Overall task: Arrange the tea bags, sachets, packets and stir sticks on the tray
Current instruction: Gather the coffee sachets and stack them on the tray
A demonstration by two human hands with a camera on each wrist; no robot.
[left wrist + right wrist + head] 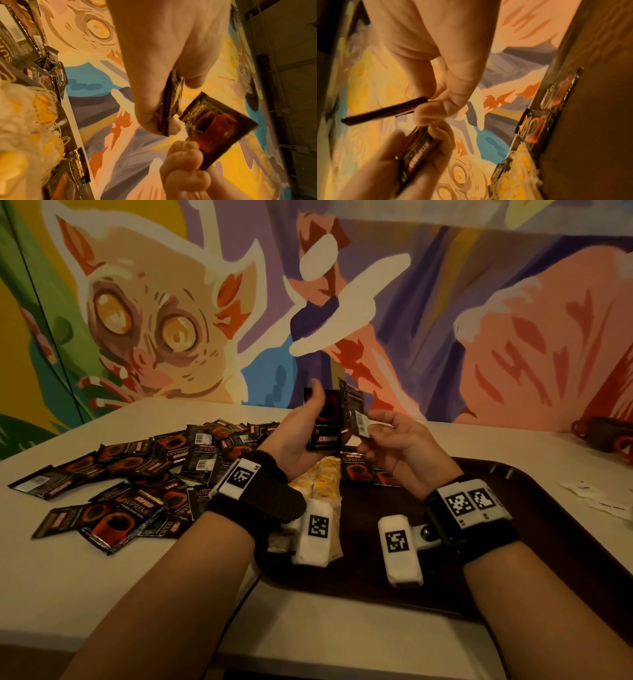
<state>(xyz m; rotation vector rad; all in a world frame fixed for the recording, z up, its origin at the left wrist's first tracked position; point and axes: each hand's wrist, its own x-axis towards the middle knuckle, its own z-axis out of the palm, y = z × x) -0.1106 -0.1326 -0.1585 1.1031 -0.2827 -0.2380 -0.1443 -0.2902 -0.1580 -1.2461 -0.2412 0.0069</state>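
Both hands above tray [513,542] edge: left hand [294,436] grips sachets [323,419]; right hand [400,446] pinches, seemingly, one sachet [356,412].

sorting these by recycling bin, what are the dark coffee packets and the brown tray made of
Coffee packets: look like glossy laminated foil or plastic film; they glint, crinkle and have serrated sealed edges.
Brown tray: looks like moulded hard plastic with a dull, slightly textured finish and a rounded raised rim; the pictures cannot rule out another material.

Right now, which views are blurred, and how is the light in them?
Head view: dim warm light, sharp; print readable on the loose coffee packets. Left wrist view: tea bags at the near edge out of focus. Right wrist view: blurred throughout; single packet smeared.
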